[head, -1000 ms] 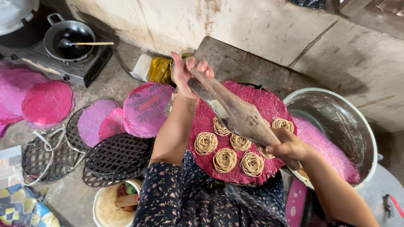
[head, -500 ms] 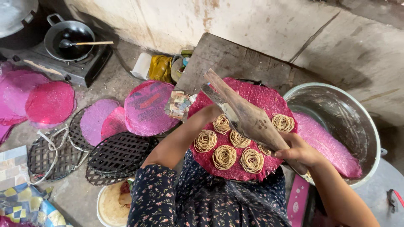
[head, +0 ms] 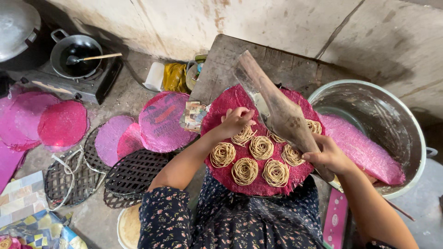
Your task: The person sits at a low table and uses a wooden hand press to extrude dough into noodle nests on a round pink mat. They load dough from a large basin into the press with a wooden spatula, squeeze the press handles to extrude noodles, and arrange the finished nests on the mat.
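Observation:
A round pink woven mat (head: 230,103) lies in front of me with several coiled noodle nests (head: 244,170) on it. My left hand (head: 237,120) rests fingers-down on one nest (head: 243,135) near the mat's middle, pinching the strands. My right hand (head: 328,154) grips the lower handle of a long wooden noodle press (head: 277,108), which slants up across the mat toward the wall. A large metal basin (head: 392,124) stands at the right with another pink mat (head: 360,147) lying in it.
More pink mats (head: 62,122) and dark woven trays (head: 134,173) lie on the floor at left. A black pan with a spoon (head: 76,55) sits on a stove at the far left. Bottles and a yellow bag (head: 175,76) stand by the wall.
My left hand has come down from the upper end of the press onto a noodle nest on the mat. The press has stayed slanted in my right hand.

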The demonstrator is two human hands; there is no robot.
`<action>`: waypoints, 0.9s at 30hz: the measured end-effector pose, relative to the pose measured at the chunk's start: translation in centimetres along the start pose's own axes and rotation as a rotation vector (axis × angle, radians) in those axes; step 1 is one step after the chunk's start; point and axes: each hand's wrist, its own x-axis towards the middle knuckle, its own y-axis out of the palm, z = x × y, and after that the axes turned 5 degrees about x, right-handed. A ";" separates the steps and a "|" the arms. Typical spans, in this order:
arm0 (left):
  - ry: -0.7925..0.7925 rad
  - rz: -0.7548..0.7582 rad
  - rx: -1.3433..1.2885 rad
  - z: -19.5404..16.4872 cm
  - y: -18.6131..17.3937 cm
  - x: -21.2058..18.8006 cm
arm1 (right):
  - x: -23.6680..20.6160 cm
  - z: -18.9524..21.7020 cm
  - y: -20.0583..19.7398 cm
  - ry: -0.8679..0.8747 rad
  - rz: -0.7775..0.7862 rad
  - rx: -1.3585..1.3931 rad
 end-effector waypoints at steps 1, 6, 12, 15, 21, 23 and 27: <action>0.056 -0.022 0.032 -0.3 -0.6 -0.8 | -0.2 0.0 -0.2 -0.002 -0.010 0.010; 0.280 -0.188 -0.006 -2.6 -4.7 -2.2 | -1.0 -0.3 -0.7 -0.023 -0.015 0.016; 0.867 0.432 -1.596 -8.5 -11.4 -0.2 | -0.4 -1.3 -1.1 0.086 0.128 0.219; 1.009 0.573 -1.634 -10.7 -11.9 1.2 | -0.1 -1.6 -2.8 0.119 0.227 0.323; 0.857 0.382 -1.782 -9.6 -9.5 6.6 | 3.6 -2.3 -5.2 0.313 -0.021 0.193; 0.832 0.341 -1.828 -8.3 -9.4 8.5 | 5.1 -2.4 -5.0 0.340 -0.053 0.147; 0.789 0.265 -1.804 -6.3 -8.7 10.1 | 5.3 -2.0 -3.8 0.328 0.063 0.164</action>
